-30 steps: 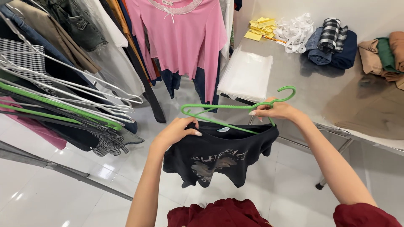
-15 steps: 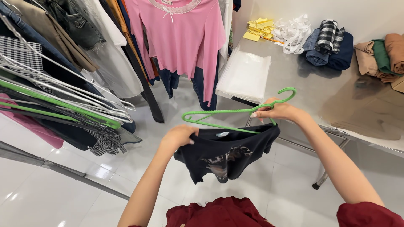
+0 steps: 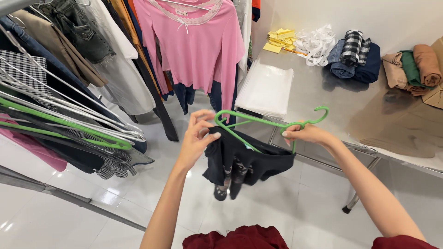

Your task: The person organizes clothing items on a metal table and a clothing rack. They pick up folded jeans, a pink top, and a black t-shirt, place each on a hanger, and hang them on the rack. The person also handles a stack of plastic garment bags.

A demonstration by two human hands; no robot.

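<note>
**Black top half off the hanger, held over the floor**

Could slide off entirely: hangs bunched on the right part of the green hanger (image 3: 258, 124), the hanger's left arm already bare. A tilt toward that bare end, or a tug from the left hand (image 3: 196, 138), would likely drop the black top (image 3: 247, 163) onto the white floor (image 3: 83, 203). Could also snag, since fabric is crumpled around the bar and a sharp pull may stretch the neck. Hook points toward the worktop (image 3: 323, 92) edge and might catch there if swung.

Left grip pinched on the top's upper edge, thumb and fingers closed on the cloth beside the hanger's left arm. Right hand (image 3: 307, 134) clenched around the hanger near the base of the hook, carrying the weight.

Top held in mid-air between both hands, in front of the body, near the worktop's edge and beside the rack (image 3: 69, 124) of clothes. Looks black, soft, limp, folded on itself, with a pale print partly hidden in the creases; lower part dangles free. Shape of sleeves hard to tell.
</note>
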